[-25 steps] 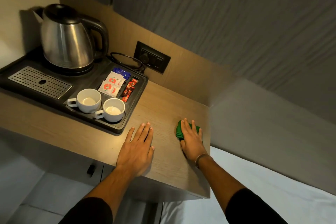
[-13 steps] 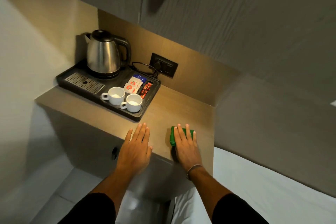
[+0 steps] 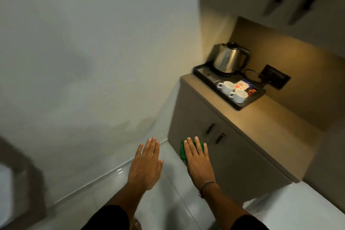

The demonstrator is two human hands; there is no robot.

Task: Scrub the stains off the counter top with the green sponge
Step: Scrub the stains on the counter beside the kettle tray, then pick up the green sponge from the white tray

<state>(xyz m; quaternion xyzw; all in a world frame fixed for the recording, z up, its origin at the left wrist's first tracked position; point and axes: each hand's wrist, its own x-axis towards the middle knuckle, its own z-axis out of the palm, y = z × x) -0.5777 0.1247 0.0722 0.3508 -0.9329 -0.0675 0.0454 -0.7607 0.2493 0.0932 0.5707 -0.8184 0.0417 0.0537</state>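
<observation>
A wooden counter top (image 3: 265, 117) sits on a grey cabinet (image 3: 233, 155) with two doors. A black tray (image 3: 240, 106) rests at its far end against the wall; the remaining surface looks bare, though blurred.

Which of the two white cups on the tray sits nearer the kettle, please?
The left cup, closer to the kettle; the other cup stands beside it, nearer the black tray's front corner.
</observation>
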